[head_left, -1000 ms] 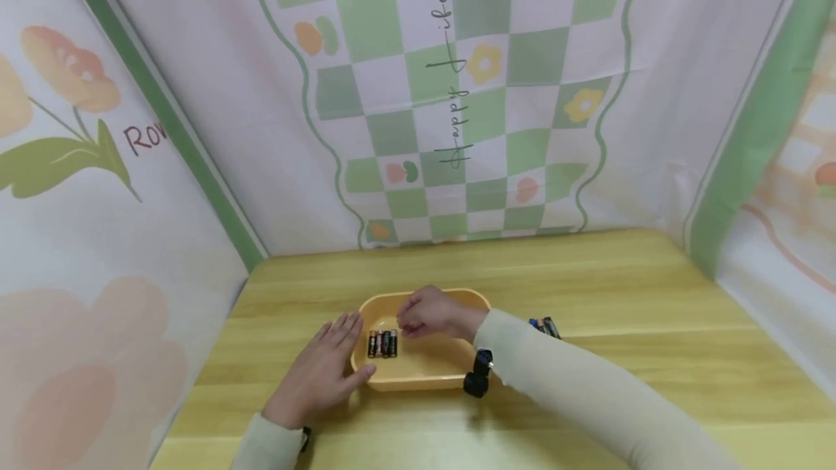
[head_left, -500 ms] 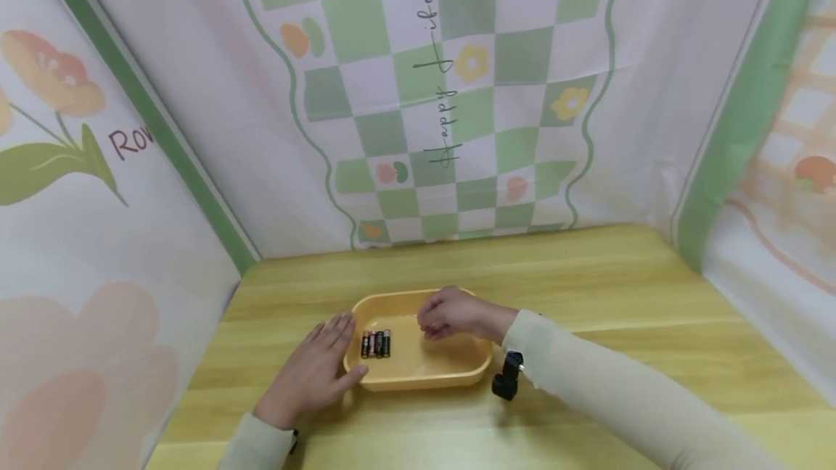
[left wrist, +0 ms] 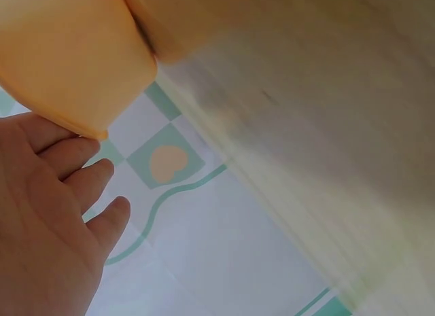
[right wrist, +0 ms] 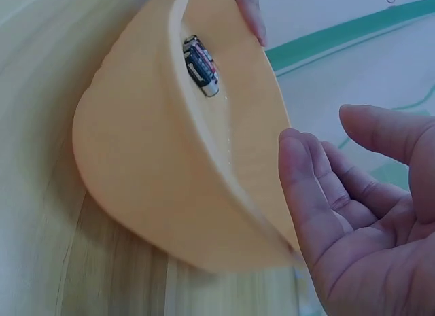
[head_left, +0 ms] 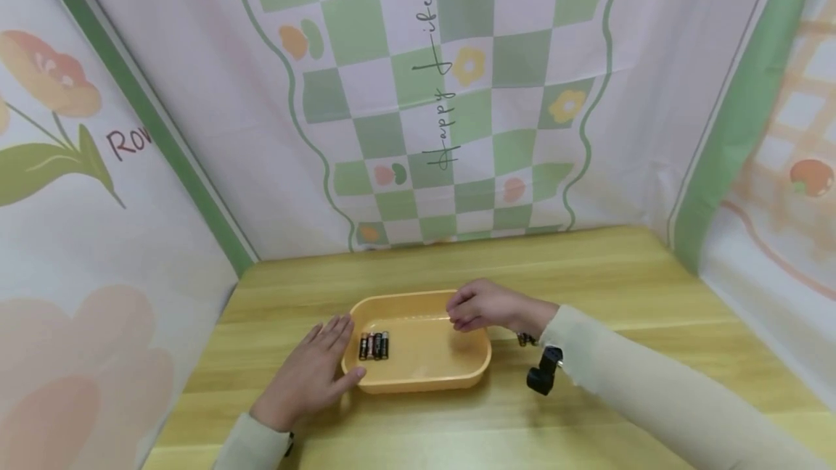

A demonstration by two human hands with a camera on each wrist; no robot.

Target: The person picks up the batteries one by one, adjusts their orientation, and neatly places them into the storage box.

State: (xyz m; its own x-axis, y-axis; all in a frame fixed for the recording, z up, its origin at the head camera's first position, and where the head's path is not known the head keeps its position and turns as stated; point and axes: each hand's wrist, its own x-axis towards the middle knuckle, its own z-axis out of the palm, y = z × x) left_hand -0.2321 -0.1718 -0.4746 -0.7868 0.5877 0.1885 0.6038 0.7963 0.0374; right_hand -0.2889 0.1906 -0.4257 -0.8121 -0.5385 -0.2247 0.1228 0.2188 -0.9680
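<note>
A yellow-orange plastic tray [head_left: 424, 384] stands on the table in the head view. Several batteries [head_left: 374, 346] lie side by side in a row at the tray's left end. With its fingers straight, my left hand [head_left: 308, 374] rests against the tray's left rim; the left wrist view shows the fingers [left wrist: 92, 183] at the tray's edge. My right hand [head_left: 493, 307] is above the tray's right end, and the right wrist view shows its thumb apart from loosely bent fingers [right wrist: 306, 187], with nothing between them. More batteries [head_left: 525, 339] lie right of the tray, partly hidden by the right wrist.
A wood-grain table [head_left: 588, 267] carries the tray. Behind it hangs a cloth [head_left: 457, 107] with green and white checks, and patterned cloths hang at both sides. A black wrist camera [head_left: 545, 372] is strapped to the right sleeve.
My right hand has moved rightward, from beside the row of batteries to the tray's right rim. The left hand stays at the left rim. The head view has shifted slightly.
</note>
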